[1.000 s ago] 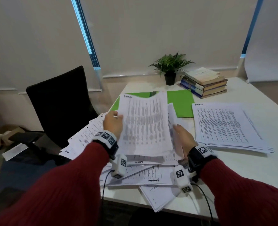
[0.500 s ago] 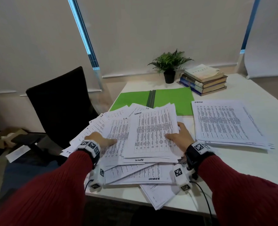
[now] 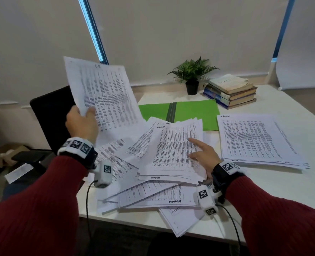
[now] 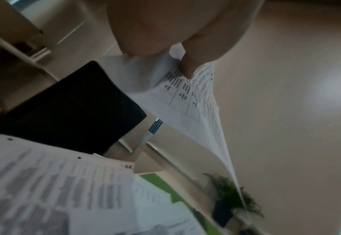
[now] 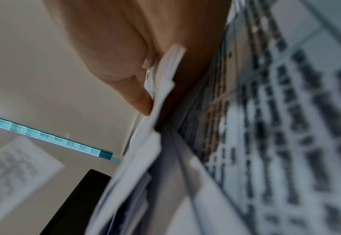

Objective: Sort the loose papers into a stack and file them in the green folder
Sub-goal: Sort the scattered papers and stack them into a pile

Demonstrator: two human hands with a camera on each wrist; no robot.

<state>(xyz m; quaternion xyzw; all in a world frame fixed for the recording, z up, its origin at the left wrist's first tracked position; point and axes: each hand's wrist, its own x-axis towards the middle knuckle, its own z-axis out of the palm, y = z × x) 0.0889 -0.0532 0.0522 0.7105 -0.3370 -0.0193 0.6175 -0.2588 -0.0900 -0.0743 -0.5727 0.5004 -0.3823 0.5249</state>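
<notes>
My left hand (image 3: 85,117) holds one printed sheet (image 3: 105,93) up in the air over the table's left edge, thumb on its front face. In the left wrist view the fingers (image 4: 189,68) pinch the sheet's (image 4: 201,103) lower corner. My right hand (image 3: 199,152) rests on top of the loose paper pile (image 3: 171,156), index finger straight and thumb spread. The right wrist view shows the thumb (image 5: 125,71) against paper edges (image 5: 161,89). The green folder (image 3: 189,111) lies open and flat behind the pile. A squared stack of papers (image 3: 254,139) lies to the right.
A white table (image 3: 282,200) carries everything. A potted plant (image 3: 191,76) and a stack of books (image 3: 230,91) stand at the back near the wall. A black chair (image 3: 51,111) is at the table's left side. Some sheets (image 3: 180,222) overhang the front edge.
My left hand, flat on the left of the pile half a second ago, has lifted one sheet up and to the left. The right hand stays on the pile.
</notes>
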